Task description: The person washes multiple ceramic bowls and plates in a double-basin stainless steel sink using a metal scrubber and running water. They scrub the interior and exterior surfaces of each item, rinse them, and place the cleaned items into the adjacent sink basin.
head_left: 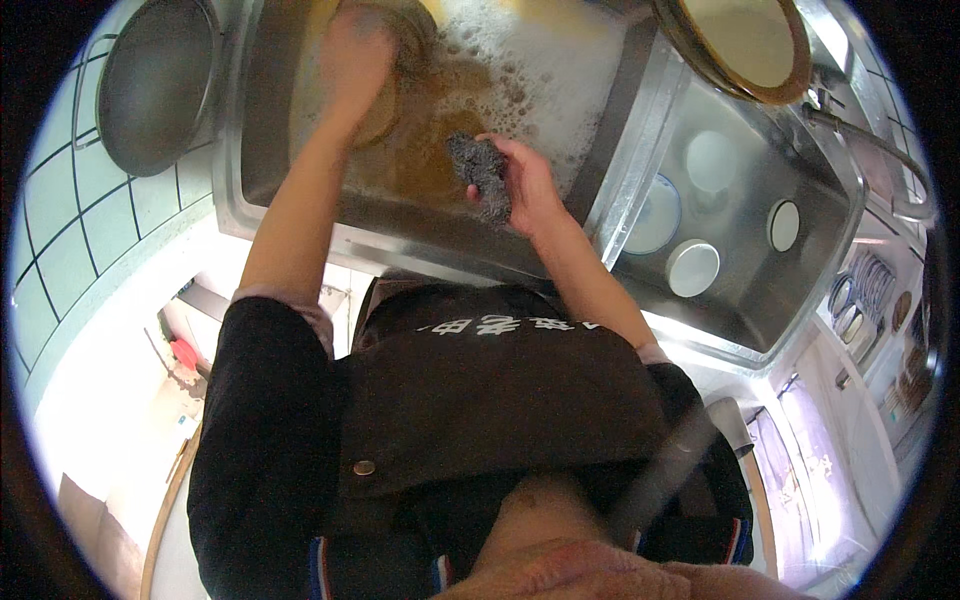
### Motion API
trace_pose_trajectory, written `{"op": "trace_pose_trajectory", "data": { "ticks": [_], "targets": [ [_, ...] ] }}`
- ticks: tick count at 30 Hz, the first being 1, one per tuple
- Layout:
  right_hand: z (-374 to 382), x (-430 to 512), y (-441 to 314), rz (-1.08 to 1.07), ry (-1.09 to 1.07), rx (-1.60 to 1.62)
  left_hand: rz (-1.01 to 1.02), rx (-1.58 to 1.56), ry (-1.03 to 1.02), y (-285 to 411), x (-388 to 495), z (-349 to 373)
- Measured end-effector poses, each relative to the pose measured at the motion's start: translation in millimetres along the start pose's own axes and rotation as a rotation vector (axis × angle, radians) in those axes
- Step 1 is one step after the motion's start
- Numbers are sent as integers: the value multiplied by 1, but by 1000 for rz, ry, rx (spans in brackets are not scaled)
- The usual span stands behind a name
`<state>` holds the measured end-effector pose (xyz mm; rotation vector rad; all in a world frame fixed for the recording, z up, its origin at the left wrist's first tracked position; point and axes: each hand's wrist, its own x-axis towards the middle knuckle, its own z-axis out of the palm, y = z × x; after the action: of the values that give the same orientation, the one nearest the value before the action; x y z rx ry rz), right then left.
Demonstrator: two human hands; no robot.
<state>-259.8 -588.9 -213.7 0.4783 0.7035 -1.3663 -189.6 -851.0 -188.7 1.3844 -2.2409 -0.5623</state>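
Note:
My right hand (531, 187) grips a dark grey scrubbing pad (484, 176), perhaps steel wool, above the near part of a stainless steel sink (420, 259). Brownish water (442, 161) fills this sink, with white foam (555, 67) over its right side. At the far left of the water, my left hand (356, 64) is blurred. It is at a round brownish vessel (412, 30) that lies partly in the water. The blur hides its fingers, so whether they hold the vessel's rim cannot be told.
A second steel basin (750, 300) on the right holds several white dishes, one a bowl (694, 268). A brown-rimmed round vessel (742, 45) stands over the divider, near a faucet (862, 131). A dark pan (157, 86) leans against the tiled wall at left. Stacked dishes (870, 281) sit far right.

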Motion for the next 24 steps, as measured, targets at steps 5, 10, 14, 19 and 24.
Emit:
{"op": "trace_pose_trajectory", "data": {
  "ticks": [5, 10, 14, 19, 24],
  "targets": [
    [13, 5, 8, 15, 157, -200, -220, 611, -374, -219, -50, -8],
    [23, 9, 6, 13, 196, -517, -565, 123, -693, -255, -53, 11],
    [34, 38, 16, -256, 252, -1081, -1154, -532, -474, -210, -76, 13],
    [54, 100, 49, -978, 80, -1764, -916, -335, -507, -153, -98, -4],
    [61, 118, 84, -610, -119, -2056, -388, 290, -732, -136, -106, -9]
  ]
}}
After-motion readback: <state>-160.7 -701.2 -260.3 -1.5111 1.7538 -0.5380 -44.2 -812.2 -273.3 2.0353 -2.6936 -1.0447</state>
